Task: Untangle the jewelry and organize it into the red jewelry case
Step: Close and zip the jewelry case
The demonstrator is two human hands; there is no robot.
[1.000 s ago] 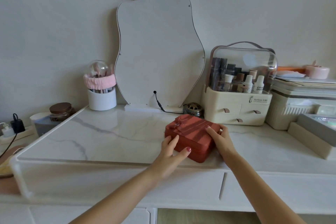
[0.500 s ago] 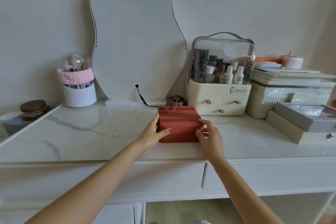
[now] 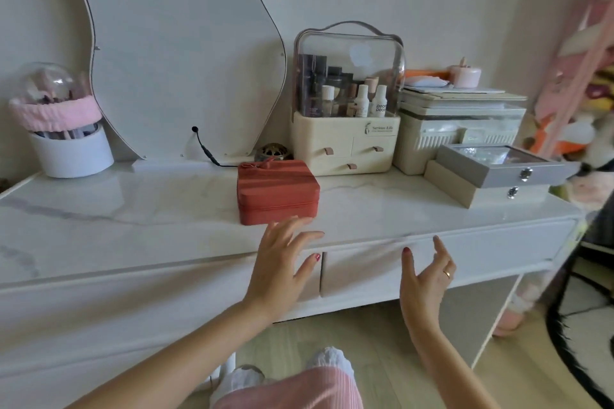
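The red jewelry case (image 3: 278, 191) stood closed on the marble-patterned dresser top (image 3: 133, 216), its zip line running round the front and a small bow on the lid's far edge. It sat just beyond the fingertips of the left hand (image 3: 282, 271), and up and to the left of the right hand (image 3: 427, 279). Neither hand touched it.

The left hand was held in front of the dresser's edge, palm down, fingers spread and nearly straight, thumb out to the side; it held nothing. The right hand was raised to the right of the left, palm turned inward, fingers loosely bent and apart, a ring (image 3: 447, 273) on one finger; it also held nothing. Both hands were clear of the drawer fronts (image 3: 465, 262) behind them.

Beyond the case, further from the hands, stood a cream cosmetics organiser (image 3: 344, 143) with a clear domed cover and three small drawers. To the right of the right hand and further back, a grey glass-lidded box (image 3: 498, 164) rested on a beige box (image 3: 465, 188). Far to the left of the left hand stood a white brush holder (image 3: 71, 151) with a pink band. A curved panel (image 3: 179, 50) leaned against the wall behind the case. No loose jewelry could be made out.
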